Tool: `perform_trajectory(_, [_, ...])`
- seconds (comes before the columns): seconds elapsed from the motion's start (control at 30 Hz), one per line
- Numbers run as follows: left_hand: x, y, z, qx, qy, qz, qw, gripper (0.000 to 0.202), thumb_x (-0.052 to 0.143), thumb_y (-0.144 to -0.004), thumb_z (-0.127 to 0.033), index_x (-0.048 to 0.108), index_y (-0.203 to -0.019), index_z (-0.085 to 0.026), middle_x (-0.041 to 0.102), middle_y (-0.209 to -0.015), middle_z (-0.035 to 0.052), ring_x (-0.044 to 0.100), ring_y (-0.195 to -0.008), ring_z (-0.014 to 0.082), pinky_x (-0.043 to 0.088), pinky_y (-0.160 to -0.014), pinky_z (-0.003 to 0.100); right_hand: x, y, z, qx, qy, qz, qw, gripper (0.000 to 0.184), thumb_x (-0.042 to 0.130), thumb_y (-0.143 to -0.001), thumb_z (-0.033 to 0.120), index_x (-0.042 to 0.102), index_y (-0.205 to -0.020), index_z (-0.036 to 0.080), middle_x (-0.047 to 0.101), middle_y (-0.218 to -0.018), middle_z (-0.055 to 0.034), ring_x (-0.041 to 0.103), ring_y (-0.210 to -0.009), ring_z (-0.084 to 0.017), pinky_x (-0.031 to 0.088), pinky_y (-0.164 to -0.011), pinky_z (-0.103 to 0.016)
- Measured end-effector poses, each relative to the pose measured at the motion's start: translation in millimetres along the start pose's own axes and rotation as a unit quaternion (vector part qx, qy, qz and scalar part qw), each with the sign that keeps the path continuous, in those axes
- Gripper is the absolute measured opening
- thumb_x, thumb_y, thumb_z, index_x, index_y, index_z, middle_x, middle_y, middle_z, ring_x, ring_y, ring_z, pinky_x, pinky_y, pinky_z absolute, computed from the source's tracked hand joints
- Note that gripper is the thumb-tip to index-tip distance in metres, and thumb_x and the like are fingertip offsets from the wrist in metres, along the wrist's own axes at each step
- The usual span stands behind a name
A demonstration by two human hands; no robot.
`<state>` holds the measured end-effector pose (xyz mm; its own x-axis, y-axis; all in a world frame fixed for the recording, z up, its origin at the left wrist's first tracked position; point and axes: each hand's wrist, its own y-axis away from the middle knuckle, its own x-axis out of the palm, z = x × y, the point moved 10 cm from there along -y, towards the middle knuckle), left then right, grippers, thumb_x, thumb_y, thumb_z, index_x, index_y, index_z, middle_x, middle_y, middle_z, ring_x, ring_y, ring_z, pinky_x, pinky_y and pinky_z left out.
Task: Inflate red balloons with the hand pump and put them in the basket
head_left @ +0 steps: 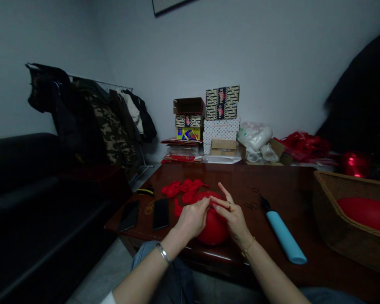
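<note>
You seem to be at the closing-off step: the inflated red balloon (pixel 213 232) sits in front of you between your hands, near the close edge of the surface (pixel 243 177), and you look to be working its neck, perhaps into a knot. Your left hand (pixel 192 217) is clenched, apparently grasping that neck, though the neck itself is hidden. Your right hand (pixel 234 215) has its thumb and nearest fingers brought up to the same spot, the others spread; you cannot tell whether it grips anything. The next move calls for a firm left pinch so no air escapes, while the right fingers guide the neck around and through.

Mind the edge at 6 o'clock from the balloon, with your lap just below. At 9 o'clock two phones limit your left side, the nearer phone (pixel 161 214) close to your forearm; limp red balloons (pixel 171 190) lie at 10 to 11 o'clock. At 3 o'clock the light blue hand pump (pixel 285 235) lies beyond your right wrist, with the wicker basket (pixel 323 219) farther out. Your widest open stretch runs from 12 to 2 o'clock, before the stacked boxes (pixel 221 126).
</note>
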<state>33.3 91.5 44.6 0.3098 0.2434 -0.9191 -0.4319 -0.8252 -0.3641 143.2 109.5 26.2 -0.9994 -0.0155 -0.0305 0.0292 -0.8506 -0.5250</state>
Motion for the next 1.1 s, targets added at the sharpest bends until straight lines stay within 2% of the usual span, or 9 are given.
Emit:
perform_trajectory(0.17, [-1.0,-1.6,-8.0,0.006,0.003,0.011,1.000,0.022,0.037,-0.090,-0.020,0.048,-0.108,-0.022,0.065,-0.095,0.0068,0.064,-0.084,0.0179,0.052,-0.072,0.028,-8.8,4.4,8.4,-0.053,0.102,-0.076,0.990,0.026,0.052,-0.082,0.032,0.065,-0.105,0.032,0.029,-0.145,0.0036,0.033,-0.130,-0.022,0.027,-0.108,-0.045])
perform_trajectory(0.27, [-2.0,-1.1,-10.1,0.012,0.005,0.011,1.000,0.022,0.037,-0.090,-0.020,0.048,-0.108,-0.022,0.065,-0.096,0.0073,0.064,-0.085,0.0182,0.052,-0.072,0.029,-8.5,8.0,13.8,-0.089,0.124,-0.102,0.983,0.027,0.051,-0.082,0.029,0.063,-0.106,0.032,0.030,-0.145,0.0042,0.032,-0.130,-0.020,0.030,-0.106,-0.044])
perform_trajectory(0.37, [-2.8,-0.1,-9.2,0.011,0.005,0.008,1.000,0.023,0.037,-0.090,-0.019,0.048,-0.109,-0.022,0.065,-0.097,0.0073,0.064,-0.086,0.0183,0.052,-0.073,0.029,-5.2,9.8,14.8,-0.106,0.128,-0.100,0.981,0.028,0.051,-0.083,0.026,0.063,-0.107,0.032,0.028,-0.146,0.0037,0.031,-0.131,-0.020,0.034,-0.105,-0.043])
perform_trajectory(0.6, [-3.7,1.8,-11.8,0.021,-0.001,0.007,1.000,0.022,0.036,-0.090,-0.018,0.047,-0.108,-0.022,0.064,-0.099,0.0073,0.064,-0.087,0.0187,0.052,-0.072,0.029,-2.6,8.0,10.2,-0.110,0.130,-0.084,0.982,0.029,0.051,-0.083,0.025,0.062,-0.108,0.033,0.027,-0.146,0.0037,0.031,-0.131,-0.021,0.037,-0.103,-0.044])
perform_trajectory(0.83, [-4.5,0.8,-13.2,0.020,-0.019,0.015,1.000,0.019,0.034,-0.090,-0.019,0.049,-0.102,-0.020,0.064,-0.098,0.0073,0.064,-0.082,0.0185,0.051,-0.068,0.028,-6.6,9.9,8.2,-0.118,0.141,-0.125,0.975,0.026,0.054,-0.082,0.028,0.064,-0.106,0.031,0.035,-0.142,-0.0005,0.043,-0.123,-0.021,0.040,-0.100,-0.043])
perform_trajectory(0.97, [-2.4,1.2,-12.5,0.012,-0.021,0.025,0.999,0.021,0.035,-0.089,-0.018,0.049,-0.104,-0.021,0.064,-0.100,0.0068,0.064,-0.083,0.0176,0.051,-0.069,0.028,-7.3,12.9,14.1,-0.127,0.171,-0.150,0.965,0.021,0.056,-0.081,0.030,0.068,-0.098,0.026,0.041,-0.138,-0.0040,0.048,-0.119,-0.021,0.038,-0.101,-0.042])
perform_trajectory(1.1, [-2.8,3.2,-17.5,0.032,-0.017,0.019,0.999,0.022,0.034,-0.089,-0.016,0.049,-0.105,-0.021,0.064,-0.102,0.0068,0.063,-0.087,0.0180,0.052,-0.072,0.029,-4.5,10.0,10.5,-0.089,0.181,-0.132,0.971,0.020,0.054,-0.081,0.033,0.071,-0.086,0.024,0.043,-0.137,-0.0052,0.048,-0.118,-0.021,0.039,-0.100,-0.038])
